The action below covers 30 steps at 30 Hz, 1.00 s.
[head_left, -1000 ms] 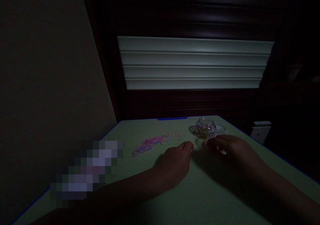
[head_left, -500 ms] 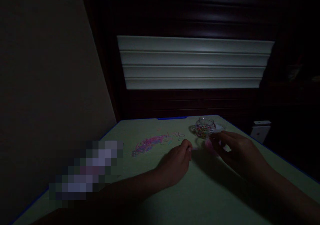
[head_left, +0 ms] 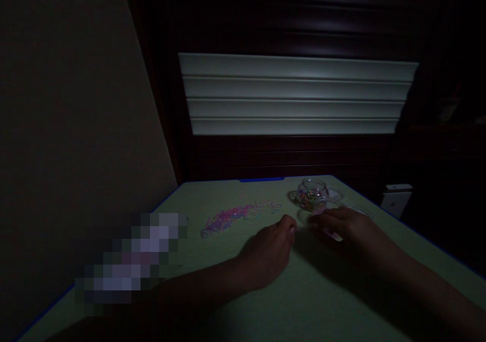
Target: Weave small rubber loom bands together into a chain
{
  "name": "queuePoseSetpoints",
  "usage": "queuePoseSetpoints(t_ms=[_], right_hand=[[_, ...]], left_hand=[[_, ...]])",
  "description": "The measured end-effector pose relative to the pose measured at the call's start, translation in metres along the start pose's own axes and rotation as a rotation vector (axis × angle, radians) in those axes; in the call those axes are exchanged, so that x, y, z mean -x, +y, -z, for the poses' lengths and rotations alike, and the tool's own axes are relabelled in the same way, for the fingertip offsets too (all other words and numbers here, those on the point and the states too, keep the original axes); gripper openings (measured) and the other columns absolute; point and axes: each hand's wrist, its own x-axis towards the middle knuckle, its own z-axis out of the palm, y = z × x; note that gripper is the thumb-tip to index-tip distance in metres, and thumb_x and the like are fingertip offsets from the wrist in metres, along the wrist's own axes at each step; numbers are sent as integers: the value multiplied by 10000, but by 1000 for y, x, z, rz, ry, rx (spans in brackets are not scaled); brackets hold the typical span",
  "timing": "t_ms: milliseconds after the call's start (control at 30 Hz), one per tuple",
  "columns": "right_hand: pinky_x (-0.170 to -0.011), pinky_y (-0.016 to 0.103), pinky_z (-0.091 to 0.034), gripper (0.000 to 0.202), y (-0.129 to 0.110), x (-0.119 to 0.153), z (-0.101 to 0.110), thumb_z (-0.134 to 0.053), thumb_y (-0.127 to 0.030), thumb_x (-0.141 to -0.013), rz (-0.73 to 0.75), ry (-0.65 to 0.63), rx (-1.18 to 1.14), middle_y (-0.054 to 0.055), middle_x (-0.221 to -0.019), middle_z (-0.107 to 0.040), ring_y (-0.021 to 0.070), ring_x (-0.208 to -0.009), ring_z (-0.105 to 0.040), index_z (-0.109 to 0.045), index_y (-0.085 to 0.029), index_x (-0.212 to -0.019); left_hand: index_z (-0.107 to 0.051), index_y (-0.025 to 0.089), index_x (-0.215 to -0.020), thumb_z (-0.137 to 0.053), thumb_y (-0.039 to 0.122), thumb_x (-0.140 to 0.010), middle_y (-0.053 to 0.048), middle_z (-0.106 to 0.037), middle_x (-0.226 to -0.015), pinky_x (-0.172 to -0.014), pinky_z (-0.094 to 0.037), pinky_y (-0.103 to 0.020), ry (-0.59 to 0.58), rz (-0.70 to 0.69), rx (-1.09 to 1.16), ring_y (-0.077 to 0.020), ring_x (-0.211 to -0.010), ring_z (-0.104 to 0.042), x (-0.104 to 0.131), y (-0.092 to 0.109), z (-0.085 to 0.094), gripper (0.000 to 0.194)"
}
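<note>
My left hand is closed above the middle of the table, thumb and finger pressed together. What it pinches is too small and dark to name. To its right, my right hand has its fingers curled together, palm down, at a clear round-rimmed thing with some pink in it; the fingers hide most of this. Just beyond stands a clear jar, upright and open-topped, holding many small coloured bands. Left of the jar lies a loose heap of small pink and purple bands, a few strewn toward the jar.
A pale green table with a blue edge carries everything. A blurred-out object lies at the left by my forearm. A wall borders the left side, and white slats are set behind. The scene is dim.
My right hand has lowered and turned more palm down, covering most of the pink that showed under its fingers. My left hand has shifted slightly right, still closed.
</note>
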Motion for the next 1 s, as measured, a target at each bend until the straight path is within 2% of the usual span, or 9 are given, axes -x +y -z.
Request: queuePoseSetpoints(t_ms=[467, 833, 1000], right_hand=[[-649, 247, -393, 121, -5, -4, 5, -486, -189, -839, 18, -147, -49, 44, -794, -628, 146, -731, -569, -607, -191, -830], [-613, 248, -354, 153, 0, -4, -1, -473, -143, -830, 60, -126, -26, 36, -751, -618, 138, -683, -545, -614, -189, -792], [-609, 245, -350, 175, -2, -4, 3, -466, -142, -841, 49, -109, -10, 36, -739, -616, 136, -668, -542, -604, -181, -741]], left_hand=[[-399, 219, -964, -205, 289, -935, -5, -552, -763, -586, -369, -252, -19, -36, -99, -130, -638, -513, 2, 3, -2, 208], [-429, 197, -970, -213, 282, -928, -33, -570, -779, -611, -378, -261, -60, -33, -116, -142, -657, -534, 1, 6, 1, 236], [-430, 195, -975, -219, 277, -928, -33, -576, -787, -621, -382, -262, -51, -14, -101, -144, -670, -539, 1, 6, 0, 230]])
